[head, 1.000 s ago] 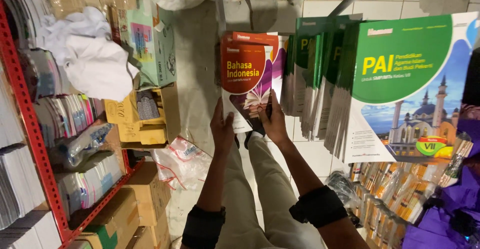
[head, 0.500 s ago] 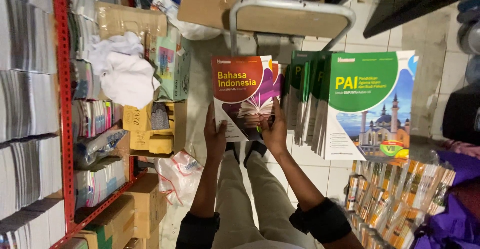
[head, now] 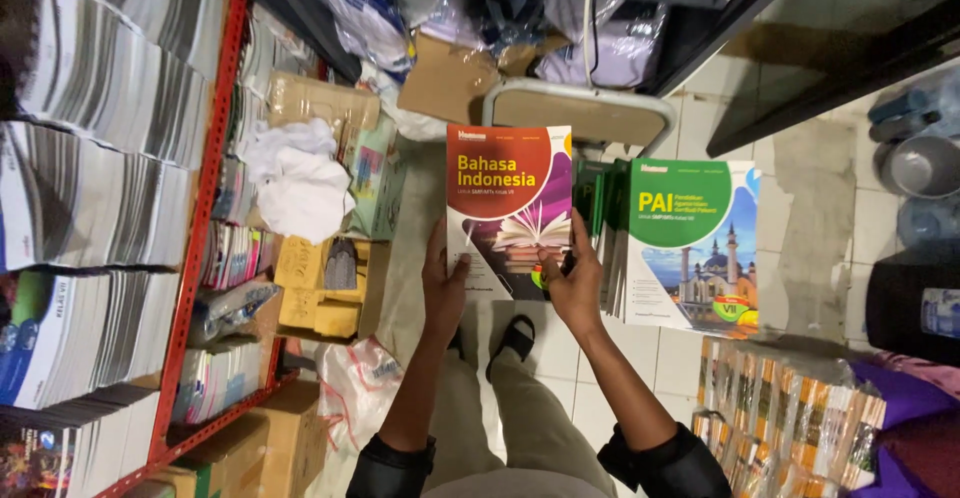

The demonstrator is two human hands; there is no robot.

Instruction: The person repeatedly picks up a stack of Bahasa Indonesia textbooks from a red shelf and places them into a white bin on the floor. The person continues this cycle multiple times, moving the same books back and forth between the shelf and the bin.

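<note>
We hold a red and purple textbook (head: 508,208) upright in the centre of the frame, its cover turned toward us so that the front can be read at a glance. It sits just in front of our knees, over the pale tiled floor (head: 800,228). Our left hand (head: 443,288) clasps its lower left edge, fingers curled behind the book and the thumb lying along the margin. Our right hand (head: 575,283) grips the lower right corner, thumb pressed on the cover and the fingers wrapped around the back; both hands are closed on the book, neither loose.

Just to the right of it, a row of green textbooks (head: 685,243) stands on edge against one another, covers facing the same way, seemingly so each can be drawn out singly. Behind the held book, in the upper middle, a metal-framed stool (head: 585,108) stands. Along the left of the frame a red metal shelf (head: 195,238) carries dense stacks of paperbacks, with a bundle of white cloth (head: 300,183) and cardboard boxes (head: 320,288) beside it.
</note>
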